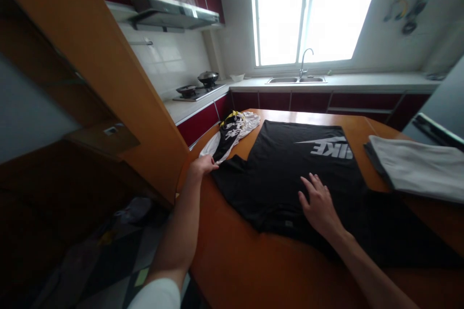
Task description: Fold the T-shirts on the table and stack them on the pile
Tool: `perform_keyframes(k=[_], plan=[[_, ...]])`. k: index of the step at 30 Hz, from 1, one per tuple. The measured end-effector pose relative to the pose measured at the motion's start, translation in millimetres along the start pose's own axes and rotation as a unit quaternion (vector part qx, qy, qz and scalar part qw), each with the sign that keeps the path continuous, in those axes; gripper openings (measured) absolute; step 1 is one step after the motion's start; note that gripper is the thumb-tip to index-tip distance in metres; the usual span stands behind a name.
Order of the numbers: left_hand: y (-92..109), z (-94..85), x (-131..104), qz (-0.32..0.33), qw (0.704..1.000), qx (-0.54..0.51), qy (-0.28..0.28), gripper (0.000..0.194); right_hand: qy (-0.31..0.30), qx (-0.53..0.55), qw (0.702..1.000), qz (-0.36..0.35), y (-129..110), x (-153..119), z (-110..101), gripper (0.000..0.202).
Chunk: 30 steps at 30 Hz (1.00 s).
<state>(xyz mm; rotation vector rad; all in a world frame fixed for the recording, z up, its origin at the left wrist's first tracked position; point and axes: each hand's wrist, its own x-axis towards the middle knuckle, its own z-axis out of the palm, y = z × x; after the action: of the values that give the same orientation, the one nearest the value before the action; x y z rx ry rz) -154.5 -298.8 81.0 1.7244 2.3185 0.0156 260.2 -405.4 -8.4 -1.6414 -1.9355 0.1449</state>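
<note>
A black T-shirt (282, 169) with a white logo lies spread flat on the orange wooden table (232, 256). My right hand (319, 205) rests flat on the shirt near its collar, fingers apart. My left hand (203, 165) pinches the tip of the shirt's left sleeve at the table's left edge. Just beyond that hand lies a crumpled white, black and yellow garment (234, 133).
A folded grey-white garment (420, 166) lies at the table's right. Behind are a counter with a sink and tap (297, 78), a stove with pans (199, 89), red cabinets and a bright window. An orange panel (108, 82) stands at left; clothes lie on the floor.
</note>
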Motion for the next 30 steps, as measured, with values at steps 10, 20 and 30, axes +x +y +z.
perform_keyframes(k=[10,20,30], plan=[[-10,15.9,12,-0.062,0.997,-0.048,-0.024,0.024,0.035,0.065,0.997,-0.004,-5,-1,2,0.043],[-4,-0.3,-5,-0.007,0.996,-0.083,-0.015,0.016,0.037,0.089,0.995,-0.011,-9,-3,4,0.041],[42,-11.8,-36,0.232,0.945,-0.219,0.069,0.034,0.033,0.134,0.99,-0.013,-19,-4,4,0.038]])
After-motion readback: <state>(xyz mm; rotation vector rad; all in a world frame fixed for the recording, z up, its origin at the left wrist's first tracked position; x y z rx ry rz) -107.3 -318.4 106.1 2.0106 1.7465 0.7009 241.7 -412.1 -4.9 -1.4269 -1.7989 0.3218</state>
